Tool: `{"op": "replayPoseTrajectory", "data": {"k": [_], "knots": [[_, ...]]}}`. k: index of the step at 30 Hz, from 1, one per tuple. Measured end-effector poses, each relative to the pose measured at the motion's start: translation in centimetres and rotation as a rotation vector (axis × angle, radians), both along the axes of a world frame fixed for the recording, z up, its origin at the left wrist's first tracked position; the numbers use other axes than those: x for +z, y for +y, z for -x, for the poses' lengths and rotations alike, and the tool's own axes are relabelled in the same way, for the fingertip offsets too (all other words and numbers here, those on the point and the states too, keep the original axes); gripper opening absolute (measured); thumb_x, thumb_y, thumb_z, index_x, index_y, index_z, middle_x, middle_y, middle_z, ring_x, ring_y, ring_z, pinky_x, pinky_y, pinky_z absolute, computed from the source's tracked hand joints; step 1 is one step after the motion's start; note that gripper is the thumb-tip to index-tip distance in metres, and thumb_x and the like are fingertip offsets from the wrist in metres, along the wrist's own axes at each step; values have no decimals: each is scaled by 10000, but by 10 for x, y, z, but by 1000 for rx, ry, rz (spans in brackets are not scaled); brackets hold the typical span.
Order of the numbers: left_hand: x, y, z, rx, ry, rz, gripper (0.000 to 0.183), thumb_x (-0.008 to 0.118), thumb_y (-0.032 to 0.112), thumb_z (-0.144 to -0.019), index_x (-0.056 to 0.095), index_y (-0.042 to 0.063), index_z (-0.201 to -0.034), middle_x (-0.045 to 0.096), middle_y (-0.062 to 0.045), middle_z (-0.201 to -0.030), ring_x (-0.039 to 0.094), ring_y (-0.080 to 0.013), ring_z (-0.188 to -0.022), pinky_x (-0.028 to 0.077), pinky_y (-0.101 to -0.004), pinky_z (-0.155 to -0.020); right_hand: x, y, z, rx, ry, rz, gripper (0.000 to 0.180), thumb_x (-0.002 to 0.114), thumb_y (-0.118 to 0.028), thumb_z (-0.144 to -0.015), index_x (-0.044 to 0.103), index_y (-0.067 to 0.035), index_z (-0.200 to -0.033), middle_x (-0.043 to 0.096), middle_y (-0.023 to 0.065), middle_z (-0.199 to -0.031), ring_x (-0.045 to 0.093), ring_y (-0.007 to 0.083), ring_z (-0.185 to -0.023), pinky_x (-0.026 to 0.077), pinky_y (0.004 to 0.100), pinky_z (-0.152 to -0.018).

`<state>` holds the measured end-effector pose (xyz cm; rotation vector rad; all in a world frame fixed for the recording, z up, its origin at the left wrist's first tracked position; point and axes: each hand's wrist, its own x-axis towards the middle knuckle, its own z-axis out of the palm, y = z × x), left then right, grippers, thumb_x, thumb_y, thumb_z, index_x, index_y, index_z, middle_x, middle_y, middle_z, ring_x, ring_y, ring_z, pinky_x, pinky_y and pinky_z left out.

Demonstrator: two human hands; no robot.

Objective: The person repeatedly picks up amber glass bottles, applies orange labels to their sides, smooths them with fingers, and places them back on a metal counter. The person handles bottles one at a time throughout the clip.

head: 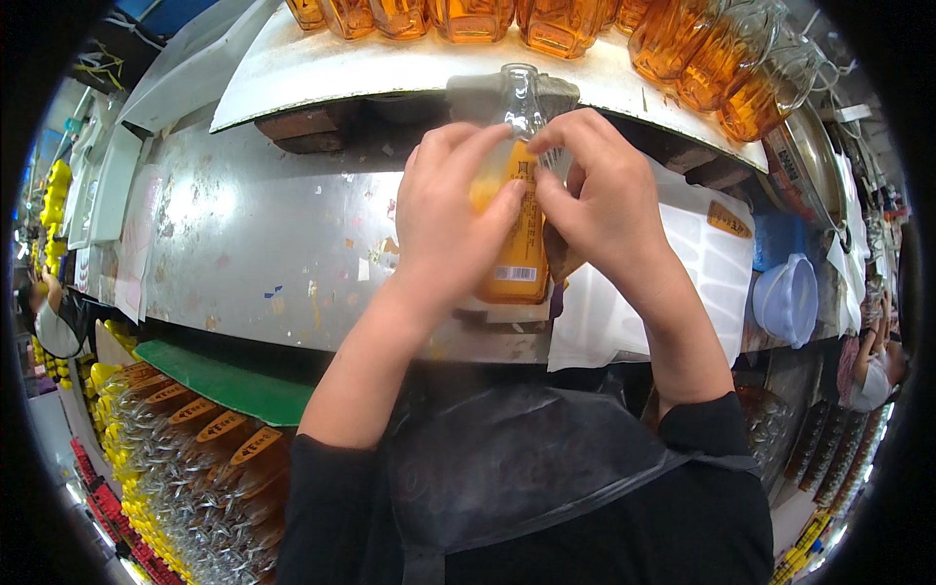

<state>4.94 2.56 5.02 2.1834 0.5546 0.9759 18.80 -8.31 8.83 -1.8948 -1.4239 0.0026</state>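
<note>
A clear glass bottle of amber liquid [521, 96] stands before me on a metal worktable, its neck pointing away from me. An orange label [528, 234] with writing and a barcode covers its near face. My left hand [457, 197] is against the bottle's left side, thumb on the label and fingers bent near the shoulder, slightly blurred. My right hand [603, 183] pinches at the label's upper right edge with thumb and forefinger. Below that hand a brownish corner, perhaps of another label, shows beside the bottle; what it belongs to is partly hidden.
Several amber-filled glass bottles [548, 29] stand on a raised white board [351, 66] at the back. White label backing sheets [621, 314] lie at right, near a light-blue bucket [786, 300]. Labelled bottles [219, 424] fill the lower left beside a green board [219, 380]. People are at both far sides.
</note>
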Motion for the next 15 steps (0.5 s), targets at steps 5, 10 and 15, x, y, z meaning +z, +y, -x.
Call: {"op": "replayPoseTrajectory", "data": {"k": [5,10,15], "knots": [[0,0,1,-5,-1,10,447,806,96,-810,715,67,-1247,643,-134,-1187,621,-337,-1117,503,-436,-973,1,3,-4,6,-49,-30,109,723,-111,-857,738,-56,-950,685,118,-1014,717,330,-890,580,415,-782],[1,1,1,-11,-11,14,438,801,84,-816,725,64,-1247,646,-124,-1177,628,-306,-1092,518,-403,-940,3,12,-11,21,-146,-50,93,728,-133,-861,747,-62,-918,684,113,-946,714,323,-824,579,416,-744],[1,1,-3,-4,-40,17,381,808,86,-795,740,77,-1169,648,-122,-1143,623,-331,-1088,508,-430,-959,8,14,-14,79,-352,-52,73,743,-124,-846,705,-63,-857,675,99,-869,698,312,-726,571,400,-653]]}}
